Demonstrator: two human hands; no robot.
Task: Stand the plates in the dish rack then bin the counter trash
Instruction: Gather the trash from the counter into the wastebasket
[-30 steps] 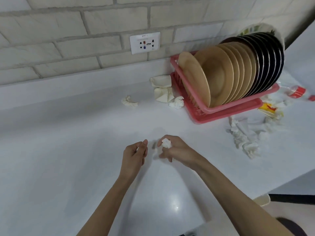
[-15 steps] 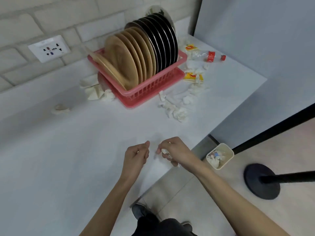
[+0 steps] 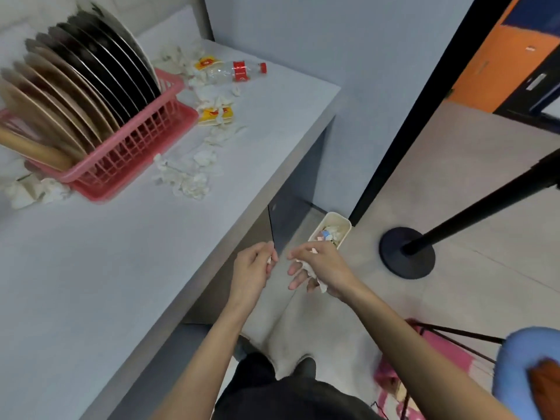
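Tan and black round plates (image 3: pixel 91 86) are standing in the pink plastic dish rack (image 3: pixel 133 153) (stage apparently complete). The right hand (image 3: pixel 325 265) is clutching a crumpled white tissue (image 3: pixel 316 278), the left hand (image 3: pixel 251 274) pinching a white scrap (image 3: pixel 268 260), both near the cream floor bin (image 3: pixel 345 226). Tissue wads (image 3: pixel 188 177), yellow packets (image 3: pixel 215 114) and a clear plastic bottle (image 3: pixel 236 71) are lying uncollected on the grey counter (image 3: pixel 121 268)

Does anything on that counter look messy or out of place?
Yes. Crumpled tissues, yellow wrappers and a plastic bottle lying on its side litter the counter beside the pink dish rack; one tan plate leans far flatter than the others.
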